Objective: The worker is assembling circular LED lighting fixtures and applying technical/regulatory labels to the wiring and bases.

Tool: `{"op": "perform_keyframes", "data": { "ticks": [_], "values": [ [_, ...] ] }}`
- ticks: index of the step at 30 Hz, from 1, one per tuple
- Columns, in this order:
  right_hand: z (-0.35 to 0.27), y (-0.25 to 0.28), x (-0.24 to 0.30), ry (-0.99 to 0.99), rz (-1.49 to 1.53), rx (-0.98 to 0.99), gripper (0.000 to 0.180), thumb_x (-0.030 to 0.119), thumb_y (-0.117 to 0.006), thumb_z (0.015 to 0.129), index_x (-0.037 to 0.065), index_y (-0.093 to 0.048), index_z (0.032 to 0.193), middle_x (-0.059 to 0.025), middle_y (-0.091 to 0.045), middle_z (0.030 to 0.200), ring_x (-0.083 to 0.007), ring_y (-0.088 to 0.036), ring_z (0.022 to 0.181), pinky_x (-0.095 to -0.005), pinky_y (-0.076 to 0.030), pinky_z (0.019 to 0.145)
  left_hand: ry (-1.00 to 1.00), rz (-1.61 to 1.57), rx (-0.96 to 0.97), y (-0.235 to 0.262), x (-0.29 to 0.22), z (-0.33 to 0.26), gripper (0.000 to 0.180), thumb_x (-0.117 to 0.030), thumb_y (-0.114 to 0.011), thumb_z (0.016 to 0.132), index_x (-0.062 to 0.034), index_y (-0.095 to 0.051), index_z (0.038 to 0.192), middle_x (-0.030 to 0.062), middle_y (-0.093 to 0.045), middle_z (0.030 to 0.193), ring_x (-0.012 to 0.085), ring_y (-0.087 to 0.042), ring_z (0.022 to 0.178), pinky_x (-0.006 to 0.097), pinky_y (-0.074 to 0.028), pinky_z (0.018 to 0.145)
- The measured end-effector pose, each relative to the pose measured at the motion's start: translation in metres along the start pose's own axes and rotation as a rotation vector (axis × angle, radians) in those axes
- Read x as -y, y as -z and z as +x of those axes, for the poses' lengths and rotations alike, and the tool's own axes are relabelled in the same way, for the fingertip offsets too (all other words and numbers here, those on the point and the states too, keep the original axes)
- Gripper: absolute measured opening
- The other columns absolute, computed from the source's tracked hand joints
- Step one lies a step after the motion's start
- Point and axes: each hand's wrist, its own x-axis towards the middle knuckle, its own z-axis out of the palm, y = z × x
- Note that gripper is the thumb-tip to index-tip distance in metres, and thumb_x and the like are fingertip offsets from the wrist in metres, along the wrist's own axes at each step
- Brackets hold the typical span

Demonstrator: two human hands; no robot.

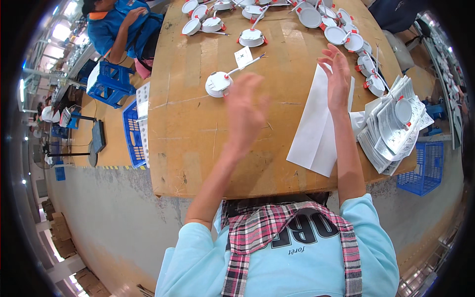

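My left hand (246, 111) is raised over the middle of the table, smeared by motion, so its fingers do not show clearly. Just beyond it lies a round white downlight (216, 85) with red clips, its white cable (246, 66) stretching to the far right. Beside that cable rests a small white printed slip (243, 57). My right hand (338, 81) is raised with its fingers apart and nothing visible in it. Beneath and beside it, a long folded white paper sheet (309, 138) lies on the table.
Many more downlights (310, 18) crowd the table's far side. At the right edge, a stack of printed sheets (378, 143) carries one downlight (403, 111). Blue crates (132, 133) flank the brown table (188, 163). A person in blue (116, 27) sits at the far left near a blue stool (110, 81).
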Motion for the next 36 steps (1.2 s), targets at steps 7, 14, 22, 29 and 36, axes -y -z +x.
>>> {"op": "perform_keyframes", "data": {
  "ticks": [7, 14, 22, 29, 36],
  "values": [
    [0.008, 0.031, -0.018, 0.113, -0.825, 0.016, 0.048, 0.029, -0.067, 0.082, 0.0, -0.055, 0.117, -0.0125, -0.057, 0.11, -0.025, -0.052, 0.105, -0.0357, -0.042, 0.092, -0.153, 0.023, 0.343, -0.06, -0.041, -0.025, 0.064, -0.025, -0.07, 0.078, 0.0038, -0.042, 0.128, 0.0209, -0.035, 0.136, 0.0367, -0.032, 0.129, 0.044, -0.027, 0.106],
    [0.001, 0.037, -0.019, 0.056, -1.341, 0.084, 0.044, 0.024, -0.075, 0.071, 0.003, -0.059, 0.106, -0.0164, -0.056, 0.114, -0.0325, -0.048, 0.111, -0.0471, -0.04, 0.092, -0.123, 0.251, 0.441, -0.061, -0.027, -0.044, 0.079, -0.027, -0.072, 0.075, 0.0032, -0.031, 0.136, 0.0229, -0.03, 0.14, 0.0376, -0.024, 0.134, 0.046, -0.019, 0.111],
    [0.011, 0.055, -0.063, 0.062, -1.454, -0.032, 0.062, 0.043, -0.076, 0.064, 0.003, -0.058, 0.106, -0.0149, -0.051, 0.116, -0.0293, -0.049, 0.107, -0.0469, -0.036, 0.095, -0.128, 0.215, 0.441, -0.067, -0.028, -0.034, 0.073, -0.006, -0.07, 0.07, 0.0016, -0.034, 0.133, 0.0225, -0.042, 0.129, 0.038, -0.036, 0.124, 0.045, -0.027, 0.106],
    [0.007, 0.014, -0.063, -0.065, -1.342, -0.068, 0.04, 0.02, -0.062, 0.075, 0.002, -0.061, 0.111, -0.022, -0.054, 0.117, -0.0343, -0.041, 0.123, -0.0562, -0.03, 0.099, -0.168, 0.234, 0.474, -0.061, -0.026, -0.038, 0.064, -0.001, -0.063, 0.075, 0.0051, -0.036, 0.133, 0.0217, -0.046, 0.128, 0.0359, -0.041, 0.119, 0.043, -0.031, 0.103],
    [0.01, 0.016, -0.054, -0.246, -1.307, -0.047, 0.035, 0.017, -0.057, 0.08, 0.005, -0.06, 0.113, -0.0133, -0.059, 0.112, -0.0349, -0.042, 0.116, -0.0603, -0.021, 0.1, -0.083, 0.328, 0.504, -0.064, -0.044, -0.033, 0.069, -0.015, -0.066, 0.08, 0.0077, -0.032, 0.135, 0.0228, -0.042, 0.13, 0.0351, -0.036, 0.124, 0.042, -0.029, 0.104]
  ]
}}
